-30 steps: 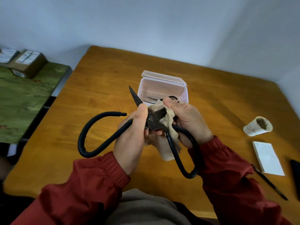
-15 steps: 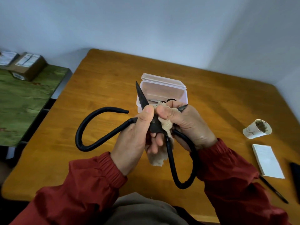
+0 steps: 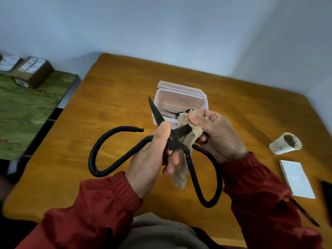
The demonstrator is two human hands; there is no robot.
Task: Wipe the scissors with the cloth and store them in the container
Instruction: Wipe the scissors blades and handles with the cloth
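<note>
Large black scissors (image 3: 111, 141) with wide loop handles are held above the wooden table, blades spread apart. My left hand (image 3: 152, 159) grips them at the pivot, thumb on the upper blade. My right hand (image 3: 217, 133) pinches a beige cloth (image 3: 181, 169) around the other blade, hiding its tip; the cloth's tail hangs below the pivot. Behind the hands stands a clear plastic container (image 3: 179, 97) with its lid open, and small metal tools lie inside it.
A paper cup (image 3: 285, 144) with brown residue lies at the right, a white notepad (image 3: 296, 178) and a black pen (image 3: 305, 214) nearer the edge. A dark object (image 3: 327, 198) sits at the far right. A green side table (image 3: 27, 108) with cardboard boxes stands left.
My right hand has slid the cloth outward along the blade, away from the pivot, baring more of the blade. The scissors have tilted slightly and the blades are spread wider.
</note>
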